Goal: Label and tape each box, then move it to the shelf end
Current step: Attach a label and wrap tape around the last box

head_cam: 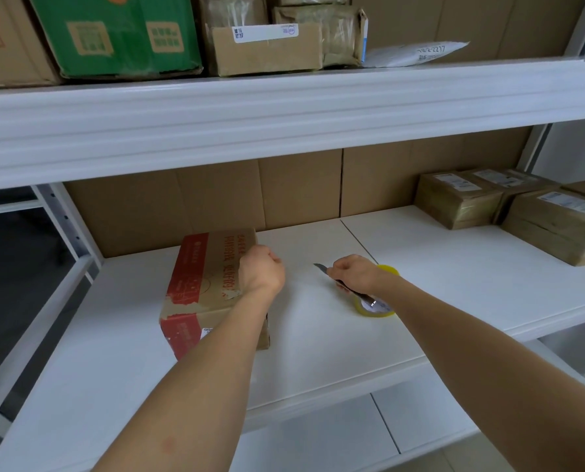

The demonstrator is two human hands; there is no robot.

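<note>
Two hands are at work on the middle shelf [318, 335]. The left hand [262, 269] rests on the right top edge of the red and brown box [199, 287], with the fingers curled; whether they pinch a tape end there, I cannot tell. The right hand [354, 272] grips a utility knife [321, 267], its blade out and pointing left toward the other hand, and the yellow tape roll [376, 306] stands just behind this hand on the shelf. The box sits at the left part of the shelf, well apart from the finished parcels [509, 209] at the right end. The main risk, I think, is the open blade: if the cut goes toward the left hand, it may reach the knuckles, because the two hands are near. The knife can also scratch the cardboard or cut an old torn strip instead of the new tape. If the left hand lets go early, a loose tape end may fold and stick to itself. The roll stands on its edge, so a push from the forearm may send it rolling.
</note>
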